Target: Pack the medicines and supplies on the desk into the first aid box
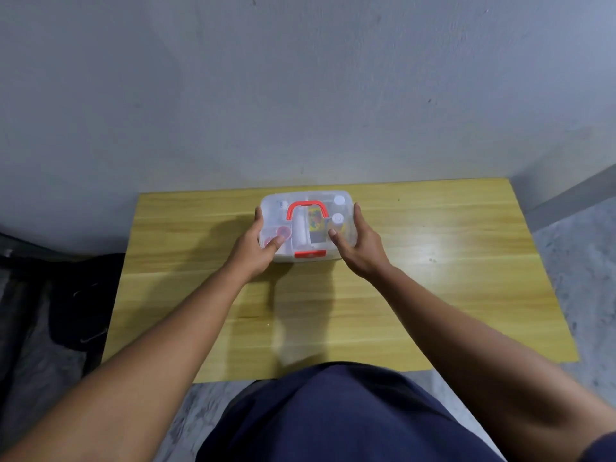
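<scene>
A clear plastic first aid box (306,199) with a red handle (306,208) and a red front latch (310,253) sits at the far middle of the wooden desk (433,295), lid down. Through the lid I see a white roll, a colourful packet, white bottle caps and red round items. My left hand (256,248) grips the box's left side, thumb pressed on the lid. My right hand (358,248) holds the right side, thumb on the lid too.
The desk stands against a grey wall (300,95). A dark bag or cloth (83,301) lies on the floor to the left. My dark blue clothing (333,415) fills the near edge below the desk.
</scene>
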